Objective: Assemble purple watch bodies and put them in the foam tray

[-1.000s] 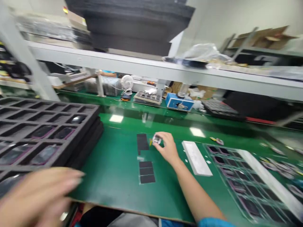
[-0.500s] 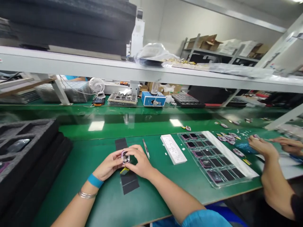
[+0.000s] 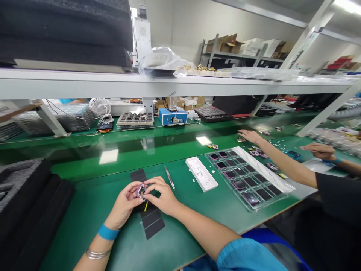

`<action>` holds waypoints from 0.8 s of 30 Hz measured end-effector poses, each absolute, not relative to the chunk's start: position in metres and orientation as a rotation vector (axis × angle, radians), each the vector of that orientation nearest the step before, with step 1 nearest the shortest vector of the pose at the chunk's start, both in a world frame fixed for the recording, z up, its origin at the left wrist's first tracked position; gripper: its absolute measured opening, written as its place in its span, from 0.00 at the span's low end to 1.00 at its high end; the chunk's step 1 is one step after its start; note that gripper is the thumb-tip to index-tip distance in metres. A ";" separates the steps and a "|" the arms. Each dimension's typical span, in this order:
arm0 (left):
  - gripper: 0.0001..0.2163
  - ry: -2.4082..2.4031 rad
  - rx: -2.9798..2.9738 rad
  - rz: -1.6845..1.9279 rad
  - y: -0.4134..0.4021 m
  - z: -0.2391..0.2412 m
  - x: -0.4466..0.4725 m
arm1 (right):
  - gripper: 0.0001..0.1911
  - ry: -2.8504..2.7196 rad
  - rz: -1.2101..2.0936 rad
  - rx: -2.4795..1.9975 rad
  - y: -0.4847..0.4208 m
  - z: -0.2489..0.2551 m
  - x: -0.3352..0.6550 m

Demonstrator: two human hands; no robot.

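Note:
A small purple-rimmed smartwatch case (image 3: 140,191) with exposed insides is held above the bench. My left hand (image 3: 125,201) is closed round its left edge. The fingertips of my right hand (image 3: 162,195) pinch at its right side, where a yellow strip (image 3: 146,206) hangs below. Under my hands lies a black strip of pads (image 3: 153,223) on the green mat. Tweezers (image 3: 169,178) rest just beyond my right hand. To the right stands a white block (image 3: 201,174) with tiny pieces on top.
A clear tray (image 3: 248,177) holds several purple-rimmed cases and black squares. Black foam trays (image 3: 36,210) are stacked at left. On the right, a co-worker's hand (image 3: 249,136) reaches over the bench; the other (image 3: 320,150) holds a thin tool. A shelf (image 3: 169,84) crosses above.
My view has swung to the right. The watch case is tilted differently, showing more of its purple rim. A co-worker's arm has stretched out toward the bench's far side.

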State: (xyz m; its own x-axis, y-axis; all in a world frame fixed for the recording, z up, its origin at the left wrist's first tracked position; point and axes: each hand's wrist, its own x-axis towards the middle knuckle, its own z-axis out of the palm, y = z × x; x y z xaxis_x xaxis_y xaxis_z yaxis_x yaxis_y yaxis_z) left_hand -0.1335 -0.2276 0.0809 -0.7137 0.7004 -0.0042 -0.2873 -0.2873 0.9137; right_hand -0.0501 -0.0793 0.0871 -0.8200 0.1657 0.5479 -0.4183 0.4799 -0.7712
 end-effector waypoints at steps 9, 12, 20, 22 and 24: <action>0.21 1.434 0.618 2.028 -0.229 0.085 -0.135 | 0.05 -2.134 1.425 0.184 -0.080 0.086 -0.050; 0.21 1.435 0.591 2.031 -0.230 0.086 -0.133 | 0.04 -2.149 1.464 0.157 -0.079 0.085 -0.050; 0.22 1.576 0.447 2.021 -0.227 0.082 -0.136 | 0.02 -2.225 0.986 0.274 -0.070 0.102 -0.049; 0.22 1.765 0.491 1.969 -0.227 0.082 -0.137 | 0.04 -2.157 0.862 0.107 -0.045 0.113 -0.045; 0.21 1.960 0.577 1.893 -0.226 0.082 -0.137 | 0.05 -2.075 0.783 -0.232 -0.008 0.123 -0.037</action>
